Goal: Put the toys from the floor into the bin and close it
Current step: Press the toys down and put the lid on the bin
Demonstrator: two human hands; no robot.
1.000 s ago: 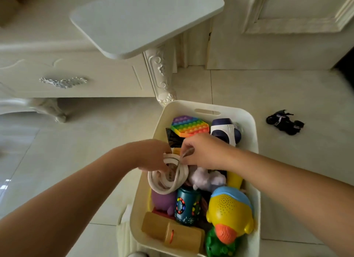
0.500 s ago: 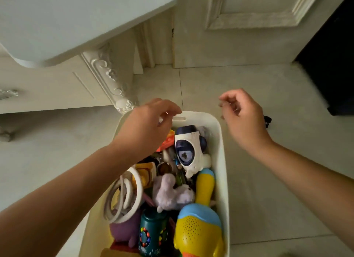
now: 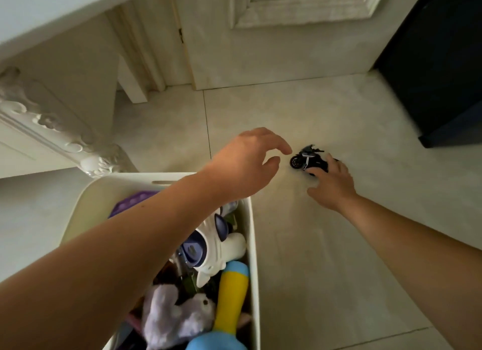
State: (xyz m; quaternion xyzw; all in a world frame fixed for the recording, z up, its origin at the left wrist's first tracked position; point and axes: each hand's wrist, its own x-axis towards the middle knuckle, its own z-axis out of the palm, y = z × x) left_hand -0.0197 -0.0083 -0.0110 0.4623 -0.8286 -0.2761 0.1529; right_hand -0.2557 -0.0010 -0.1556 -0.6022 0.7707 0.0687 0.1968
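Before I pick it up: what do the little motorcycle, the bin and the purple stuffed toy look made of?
The toy motorcycle looks hard, black with grey parts: plastic or die-cast metal, I cannot tell which. The bin looks like smooth cream moulded plastic, with thin walls and a cut-out handle slot. The stuffed toy has a pale purple fuzzy surface, probably soft plush fabric.
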